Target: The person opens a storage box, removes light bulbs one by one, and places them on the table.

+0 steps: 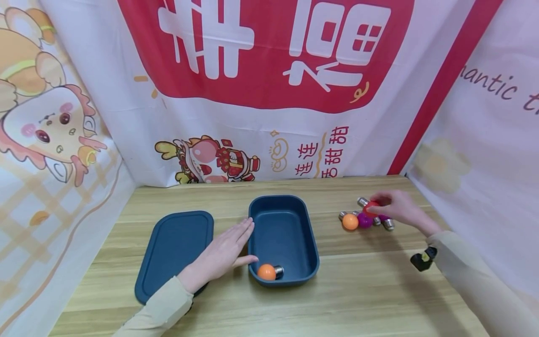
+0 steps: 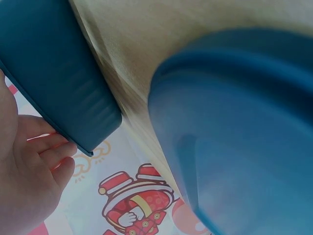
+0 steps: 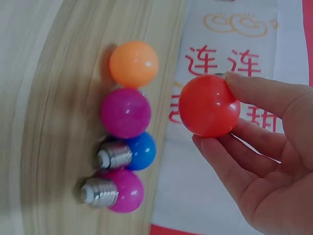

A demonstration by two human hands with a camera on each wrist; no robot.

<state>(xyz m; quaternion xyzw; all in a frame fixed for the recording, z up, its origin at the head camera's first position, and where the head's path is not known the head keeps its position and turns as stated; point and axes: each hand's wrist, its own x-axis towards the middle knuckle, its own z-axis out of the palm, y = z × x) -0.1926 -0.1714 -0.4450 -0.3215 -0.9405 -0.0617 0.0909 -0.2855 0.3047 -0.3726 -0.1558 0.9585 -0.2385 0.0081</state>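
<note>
My right hand [image 1: 397, 207] pinches a red light bulb [image 3: 209, 105] between thumb and fingers, held above a small group of bulbs. In the right wrist view that group shows an orange bulb [image 3: 134, 64], a purple bulb [image 3: 125, 113], a blue bulb [image 3: 142, 150] and a magenta bulb [image 3: 126, 191]. My left hand [image 1: 223, 250] rests its straight fingers along the left rim of a dark blue box [image 1: 284, 243]. Inside the box, at its near left corner, lies another orange bulb [image 1: 266, 272] with a metal screw base.
A dark blue lid [image 1: 177, 248] lies flat on the wooden table [image 1: 337, 304], left of the box and partly behind my left forearm. Printed cloth [image 1: 269, 107] hangs at the back and both sides of the table.
</note>
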